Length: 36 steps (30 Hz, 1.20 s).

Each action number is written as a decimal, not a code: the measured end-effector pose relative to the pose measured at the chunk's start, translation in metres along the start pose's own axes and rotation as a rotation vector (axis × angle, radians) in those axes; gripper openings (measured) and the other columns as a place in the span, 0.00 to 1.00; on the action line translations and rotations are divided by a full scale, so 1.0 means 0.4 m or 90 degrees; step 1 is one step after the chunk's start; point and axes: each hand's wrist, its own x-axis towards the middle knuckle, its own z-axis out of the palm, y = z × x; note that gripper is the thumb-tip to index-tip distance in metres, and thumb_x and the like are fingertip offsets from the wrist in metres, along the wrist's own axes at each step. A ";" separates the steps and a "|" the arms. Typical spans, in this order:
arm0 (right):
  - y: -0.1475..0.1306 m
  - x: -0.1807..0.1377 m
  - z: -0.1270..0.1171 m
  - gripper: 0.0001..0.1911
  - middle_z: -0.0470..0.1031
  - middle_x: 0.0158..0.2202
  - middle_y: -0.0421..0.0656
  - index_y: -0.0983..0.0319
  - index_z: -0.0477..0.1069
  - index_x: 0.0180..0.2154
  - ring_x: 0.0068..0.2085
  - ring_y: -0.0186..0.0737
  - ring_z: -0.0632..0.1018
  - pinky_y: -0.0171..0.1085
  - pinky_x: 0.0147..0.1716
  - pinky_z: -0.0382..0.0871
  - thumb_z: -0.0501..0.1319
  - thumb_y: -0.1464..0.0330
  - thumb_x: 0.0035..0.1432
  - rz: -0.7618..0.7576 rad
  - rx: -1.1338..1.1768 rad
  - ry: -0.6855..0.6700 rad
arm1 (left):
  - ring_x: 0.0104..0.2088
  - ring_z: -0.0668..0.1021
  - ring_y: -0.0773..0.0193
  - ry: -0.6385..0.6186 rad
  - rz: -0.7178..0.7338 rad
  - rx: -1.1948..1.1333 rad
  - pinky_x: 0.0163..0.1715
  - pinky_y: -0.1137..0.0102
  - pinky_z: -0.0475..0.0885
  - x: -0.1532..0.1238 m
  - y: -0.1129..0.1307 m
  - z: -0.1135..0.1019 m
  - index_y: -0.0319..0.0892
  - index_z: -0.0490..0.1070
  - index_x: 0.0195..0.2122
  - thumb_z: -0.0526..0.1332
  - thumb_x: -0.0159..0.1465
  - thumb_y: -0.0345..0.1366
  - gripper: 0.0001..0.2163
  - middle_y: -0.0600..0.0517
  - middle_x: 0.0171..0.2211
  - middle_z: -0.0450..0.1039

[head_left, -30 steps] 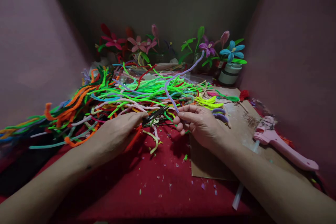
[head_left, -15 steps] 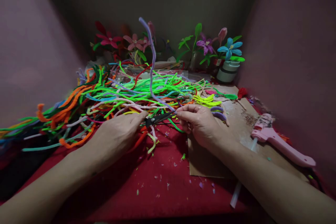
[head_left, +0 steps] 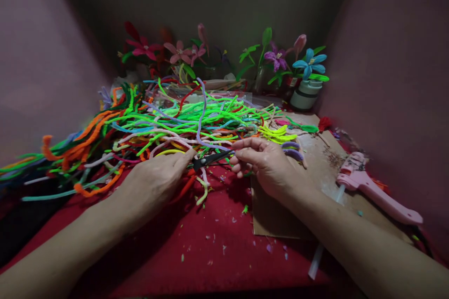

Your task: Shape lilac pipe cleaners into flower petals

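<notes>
My left hand is closed around the handles of small black scissors, whose blades point right toward my other hand. A long purple pipe cleaner leans over the pile, and its lower end runs along the blades to my right fingertips. My right hand pinches thumb and forefinger together at that end, with the other fingers loosely curled. The exact contact between blades, pipe cleaner and fingertips is too small to make out. Just behind both hands lies a heap of green, pink, orange and other pipe cleaners.
A pink glue gun with a clear glue stick rests on cardboard at the right. Yellow bent pieces lie behind my right hand. Pipe-cleaner flowers stand along the back. Scraps dot the red cloth.
The upper end of the purple pipe cleaner has dropped from high above the pile to a lower position. My hands and the scissors have hardly moved; the right fingers have loosened a little.
</notes>
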 end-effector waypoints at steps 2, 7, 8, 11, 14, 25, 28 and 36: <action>0.001 0.001 0.000 0.13 0.73 0.20 0.38 0.65 0.67 0.35 0.20 0.31 0.72 0.32 0.20 0.65 0.62 0.73 0.43 -0.027 -0.009 0.000 | 0.38 0.77 0.53 0.017 0.000 0.027 0.34 0.65 0.71 -0.001 0.002 -0.001 0.36 0.61 0.56 0.54 0.59 0.27 0.22 0.40 0.40 0.75; 0.006 0.001 0.000 0.19 0.69 0.19 0.33 0.65 0.65 0.43 0.19 0.29 0.70 0.31 0.22 0.62 0.60 0.74 0.45 -0.104 -0.081 0.002 | 0.35 0.77 0.56 0.009 0.009 0.040 0.30 0.67 0.71 -0.003 0.005 -0.002 0.36 0.60 0.55 0.54 0.59 0.26 0.21 0.43 0.38 0.75; 0.009 0.001 0.000 0.20 0.69 0.19 0.33 0.65 0.64 0.44 0.19 0.29 0.69 0.31 0.22 0.61 0.59 0.74 0.46 -0.126 -0.106 0.005 | 0.34 0.77 0.57 0.005 0.005 0.040 0.30 0.67 0.71 -0.003 0.005 -0.002 0.35 0.60 0.55 0.54 0.59 0.26 0.21 0.43 0.37 0.75; 0.021 0.004 -0.003 0.22 0.68 0.20 0.33 0.65 0.64 0.47 0.21 0.29 0.68 0.32 0.23 0.61 0.58 0.75 0.47 -0.208 -0.187 0.018 | 0.34 0.77 0.57 0.000 0.005 0.040 0.31 0.67 0.71 -0.003 0.005 0.001 0.35 0.61 0.54 0.53 0.59 0.26 0.20 0.43 0.37 0.74; 0.033 0.008 -0.007 0.23 0.68 0.21 0.33 0.65 0.62 0.49 0.23 0.30 0.68 0.33 0.24 0.61 0.57 0.75 0.48 -0.256 -0.247 0.027 | 0.35 0.77 0.57 -0.004 0.010 0.030 0.33 0.67 0.72 -0.001 0.007 0.001 0.34 0.62 0.54 0.53 0.60 0.27 0.20 0.42 0.37 0.74; 0.028 0.011 -0.006 0.23 0.68 0.21 0.35 0.66 0.62 0.49 0.23 0.31 0.68 0.34 0.24 0.62 0.56 0.75 0.49 -0.251 -0.283 0.040 | 0.40 0.76 0.55 -0.036 -0.007 0.018 0.37 0.63 0.73 -0.007 0.007 0.007 0.35 0.61 0.55 0.51 0.60 0.26 0.20 0.40 0.43 0.73; 0.031 0.012 -0.008 0.24 0.68 0.21 0.35 0.66 0.61 0.50 0.23 0.31 0.68 0.34 0.24 0.62 0.56 0.75 0.49 -0.253 -0.283 0.036 | 0.41 0.76 0.56 -0.054 -0.017 0.006 0.38 0.64 0.73 -0.007 0.009 0.006 0.35 0.60 0.55 0.52 0.60 0.26 0.20 0.41 0.44 0.73; 0.036 0.008 -0.014 0.25 0.67 0.21 0.34 0.64 0.60 0.52 0.24 0.31 0.68 0.34 0.24 0.61 0.55 0.76 0.49 -0.282 -0.345 0.044 | 0.39 0.76 0.56 -0.029 0.004 0.044 0.36 0.65 0.72 -0.008 0.014 0.006 0.34 0.60 0.55 0.55 0.59 0.27 0.21 0.41 0.42 0.73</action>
